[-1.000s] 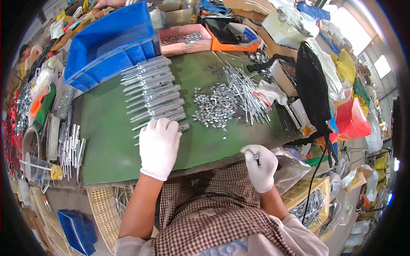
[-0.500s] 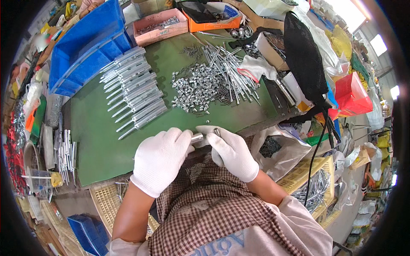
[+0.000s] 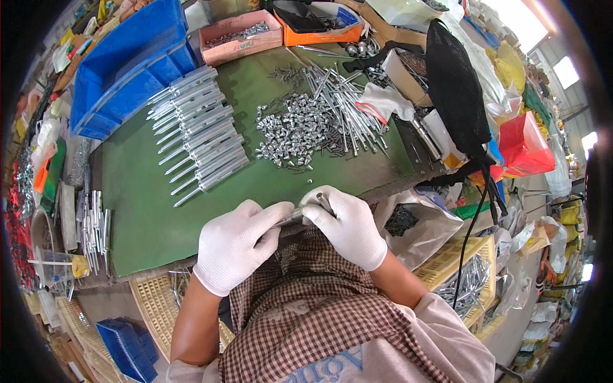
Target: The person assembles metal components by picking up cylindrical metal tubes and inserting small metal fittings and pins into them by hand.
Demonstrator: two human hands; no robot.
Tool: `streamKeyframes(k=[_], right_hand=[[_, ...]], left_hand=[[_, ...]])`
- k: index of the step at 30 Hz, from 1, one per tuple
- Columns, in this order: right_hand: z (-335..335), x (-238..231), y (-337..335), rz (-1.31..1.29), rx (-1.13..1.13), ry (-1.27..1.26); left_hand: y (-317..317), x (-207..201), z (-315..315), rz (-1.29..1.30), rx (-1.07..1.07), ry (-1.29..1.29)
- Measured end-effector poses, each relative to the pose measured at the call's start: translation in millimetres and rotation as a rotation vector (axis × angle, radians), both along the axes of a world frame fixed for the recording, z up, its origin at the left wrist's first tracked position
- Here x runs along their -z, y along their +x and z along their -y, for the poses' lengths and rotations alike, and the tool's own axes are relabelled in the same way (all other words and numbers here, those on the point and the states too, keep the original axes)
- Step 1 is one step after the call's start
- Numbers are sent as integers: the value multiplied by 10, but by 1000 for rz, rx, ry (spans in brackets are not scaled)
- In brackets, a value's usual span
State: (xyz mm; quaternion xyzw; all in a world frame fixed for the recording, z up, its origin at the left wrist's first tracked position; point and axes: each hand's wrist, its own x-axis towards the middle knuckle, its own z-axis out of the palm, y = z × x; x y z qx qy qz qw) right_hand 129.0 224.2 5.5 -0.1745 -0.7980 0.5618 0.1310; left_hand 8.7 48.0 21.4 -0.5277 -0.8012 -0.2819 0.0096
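Note:
My left hand (image 3: 235, 244), in a white knit glove, pinches a shiny metal tube (image 3: 291, 218) just past the table's near edge. My right hand (image 3: 348, 228), gloved alike, meets the tube's other end. A short metal cylinder (image 3: 324, 203) sticks up between the right thumb and forefinger; whether it joins the tube is hidden by my fingers. Beyond my hands lie a heap of small silver metal caps (image 3: 290, 131), a bundle of thin steel rods (image 3: 345, 105) and dark little springs (image 3: 332, 139). To the left, tubes with pointed rods (image 3: 207, 143) rest in a row.
A blue bin (image 3: 131, 80) stands at the far left of the green tabletop (image 3: 143, 236). Behind are a pink parts box (image 3: 239, 39) and an orange box (image 3: 319, 37). Black mesh (image 3: 454, 89) hangs at the right. Below the edge stand yellow crates (image 3: 476, 274) of metal parts.
The left hand's grip has shifted, its thumb and forefinger now stretched toward the right hand along the tube. The cylinder in my right hand shows more of its length.

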Motion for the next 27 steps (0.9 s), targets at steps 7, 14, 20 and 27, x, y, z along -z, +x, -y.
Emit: streamKeyframes(k=[7,14,20,27], right_hand=[[8,-35,-17,-75,-66,61],[-6,-88,-15,-14,-53,67],[-34,-48,-38,-69,-77,118],[-286,-42,-162,-177,-33,556]], left_hand=[[20,19,-21,43,-13,66],[17,-8,-10,60,-53,23],[40,-50,-25,114,-97,-22],[132,-60,-47,-67,-181,-105]])
